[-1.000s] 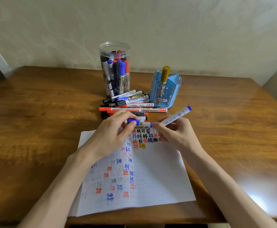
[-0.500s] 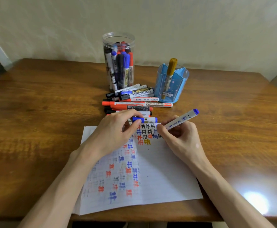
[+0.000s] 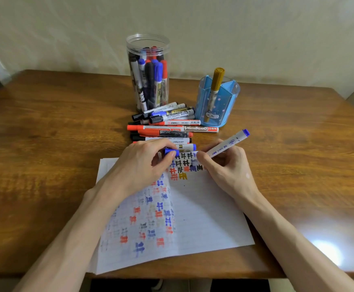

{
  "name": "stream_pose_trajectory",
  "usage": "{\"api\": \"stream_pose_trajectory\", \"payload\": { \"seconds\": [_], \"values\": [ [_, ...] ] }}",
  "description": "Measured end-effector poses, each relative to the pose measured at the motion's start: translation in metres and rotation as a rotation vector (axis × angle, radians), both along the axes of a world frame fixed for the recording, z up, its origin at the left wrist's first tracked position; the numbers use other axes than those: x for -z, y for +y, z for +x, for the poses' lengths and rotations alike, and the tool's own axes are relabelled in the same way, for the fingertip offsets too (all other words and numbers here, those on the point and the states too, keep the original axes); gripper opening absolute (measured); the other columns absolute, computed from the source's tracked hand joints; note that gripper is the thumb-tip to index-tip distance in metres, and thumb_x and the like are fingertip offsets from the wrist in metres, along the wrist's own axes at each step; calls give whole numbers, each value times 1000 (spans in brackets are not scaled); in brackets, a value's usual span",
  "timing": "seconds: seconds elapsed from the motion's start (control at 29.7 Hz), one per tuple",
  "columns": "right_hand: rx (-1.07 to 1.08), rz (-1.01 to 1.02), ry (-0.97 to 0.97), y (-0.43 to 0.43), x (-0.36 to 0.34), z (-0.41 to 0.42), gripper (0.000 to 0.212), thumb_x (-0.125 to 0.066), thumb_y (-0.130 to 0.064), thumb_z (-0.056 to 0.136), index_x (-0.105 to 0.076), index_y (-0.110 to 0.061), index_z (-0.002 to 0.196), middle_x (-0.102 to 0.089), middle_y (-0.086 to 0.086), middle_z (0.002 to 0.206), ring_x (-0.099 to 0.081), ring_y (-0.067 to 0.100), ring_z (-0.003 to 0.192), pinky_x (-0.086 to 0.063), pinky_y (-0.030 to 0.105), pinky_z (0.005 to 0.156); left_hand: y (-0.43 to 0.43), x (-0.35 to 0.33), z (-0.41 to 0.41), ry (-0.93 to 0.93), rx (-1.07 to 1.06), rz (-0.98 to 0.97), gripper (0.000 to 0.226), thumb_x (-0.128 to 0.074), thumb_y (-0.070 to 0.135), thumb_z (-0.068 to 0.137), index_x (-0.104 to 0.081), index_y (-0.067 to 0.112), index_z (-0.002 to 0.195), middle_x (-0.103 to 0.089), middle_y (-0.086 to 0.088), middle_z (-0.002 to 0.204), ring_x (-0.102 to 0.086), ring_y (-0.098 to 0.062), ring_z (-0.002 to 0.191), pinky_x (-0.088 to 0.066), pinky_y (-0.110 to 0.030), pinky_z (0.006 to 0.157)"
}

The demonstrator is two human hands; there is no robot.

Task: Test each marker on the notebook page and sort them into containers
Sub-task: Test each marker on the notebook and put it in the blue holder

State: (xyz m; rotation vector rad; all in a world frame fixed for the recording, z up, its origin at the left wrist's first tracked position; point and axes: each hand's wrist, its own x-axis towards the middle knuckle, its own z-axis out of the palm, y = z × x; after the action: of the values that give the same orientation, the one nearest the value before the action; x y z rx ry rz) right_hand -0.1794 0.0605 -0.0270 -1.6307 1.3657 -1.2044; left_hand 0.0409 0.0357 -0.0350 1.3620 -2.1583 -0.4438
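marker [image 3: 227,144] pinched in the right hand [image 3: 226,167] marks the page [image 3: 203,207]; left hand [image 3: 138,167] pinches its blue cap [image 3: 171,152]. a dragging palm could smear wet ink.

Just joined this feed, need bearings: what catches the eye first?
The right hand holds a white marker, tip at the top of a page covered in red, blue and black marks; the left hand pinches a blue cap beside it. Behind lie a pile of markers, a clear jar packed with more, and a blue holder with one gold marker.
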Motion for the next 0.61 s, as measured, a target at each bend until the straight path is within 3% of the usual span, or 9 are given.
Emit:
{"api": "stream_pose_trajectory", "payload": {
  "seconds": [0.2,0.4,0.61],
  "values": [
    [6,20,42,0,7,-1,14,-76,-10,91,-67,-12,81,-71,-5,73,-67,1,62,-48,13,58,0,1,0,29,-11,1,18,-57,41,101,-66,36,115,-72,16,101,-67,-4,92,-59,-38,74],
    [21,8,81,-1,12,-1,16,-77,-14,91,-66,-19,79,-75,-2,74,-75,14,71,-57,27,63,2,-1,0,27,-9,-6,20,-56,41,101,-67,34,115,-72,16,101,-68,-6,92,-59,-40,75],
    [13,8,107,0,11,0,14,-76,-15,91,-67,-17,80,-76,-1,78,-76,13,73,-60,28,65,2,-3,1,28,-17,-3,19,-56,40,101,-67,34,116,-72,15,103,-67,-5,94,-59,-39,76]
  ]
}}
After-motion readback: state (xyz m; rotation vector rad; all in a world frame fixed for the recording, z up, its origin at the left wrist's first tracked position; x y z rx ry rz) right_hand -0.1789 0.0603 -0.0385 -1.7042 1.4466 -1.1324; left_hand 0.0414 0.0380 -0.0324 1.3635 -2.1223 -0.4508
